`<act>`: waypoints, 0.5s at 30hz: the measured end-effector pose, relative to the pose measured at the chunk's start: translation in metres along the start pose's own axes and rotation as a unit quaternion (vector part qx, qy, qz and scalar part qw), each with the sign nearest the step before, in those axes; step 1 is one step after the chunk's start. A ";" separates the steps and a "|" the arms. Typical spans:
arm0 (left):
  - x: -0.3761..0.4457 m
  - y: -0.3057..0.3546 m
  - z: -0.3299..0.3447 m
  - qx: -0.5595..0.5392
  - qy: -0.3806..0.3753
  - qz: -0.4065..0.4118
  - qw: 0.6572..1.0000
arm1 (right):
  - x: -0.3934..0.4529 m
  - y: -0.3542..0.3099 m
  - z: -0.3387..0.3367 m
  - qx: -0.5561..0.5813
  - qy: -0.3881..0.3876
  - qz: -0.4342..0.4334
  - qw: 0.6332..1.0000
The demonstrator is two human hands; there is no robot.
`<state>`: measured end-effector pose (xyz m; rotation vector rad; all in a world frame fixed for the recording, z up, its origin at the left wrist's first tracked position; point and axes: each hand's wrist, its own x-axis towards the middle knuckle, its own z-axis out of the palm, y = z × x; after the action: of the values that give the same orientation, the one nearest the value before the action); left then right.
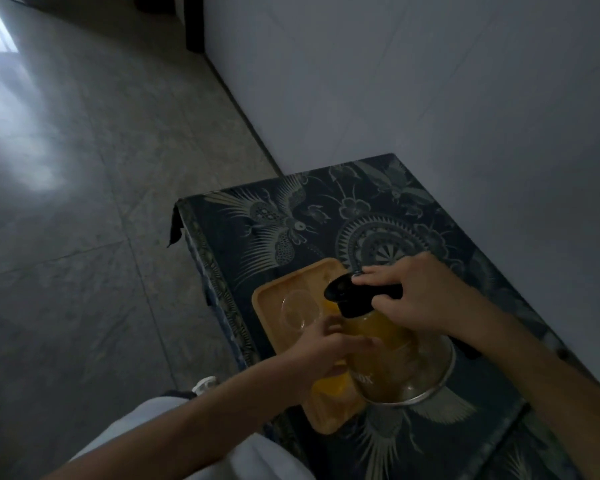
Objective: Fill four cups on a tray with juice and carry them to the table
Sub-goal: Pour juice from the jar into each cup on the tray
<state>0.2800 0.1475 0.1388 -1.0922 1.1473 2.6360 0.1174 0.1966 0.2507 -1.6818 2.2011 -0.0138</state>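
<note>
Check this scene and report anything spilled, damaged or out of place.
At the far-left corner a flap of the patterned cloth hangs loose off the edge, folded or torn; too dim to tell. No juice shows spilled on the wooden tray. The tilted jug is held, not toppled.
</note>
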 end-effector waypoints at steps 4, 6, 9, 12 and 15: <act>0.000 -0.008 -0.007 -0.032 -0.020 -0.041 0.998 | 0.010 -0.011 0.007 -0.007 -0.036 0.015 0.999; 0.001 -0.009 -0.011 -0.039 -0.032 -0.059 0.997 | 0.014 -0.016 0.010 -0.013 -0.058 0.025 0.998; 0.003 -0.008 -0.016 -0.041 -0.044 -0.082 0.995 | 0.021 -0.022 0.014 -0.032 -0.078 0.040 0.996; 0.005 -0.005 -0.019 -0.052 -0.049 -0.103 0.992 | 0.026 -0.027 0.015 -0.039 -0.091 0.061 0.993; 0.005 -0.003 -0.023 -0.060 -0.060 -0.131 0.988 | 0.030 -0.032 0.017 -0.038 -0.109 0.079 0.990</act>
<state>0.2905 0.1335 0.1234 -1.0083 0.7734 2.5484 0.1460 0.1632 0.2334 -1.4635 2.1845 0.2858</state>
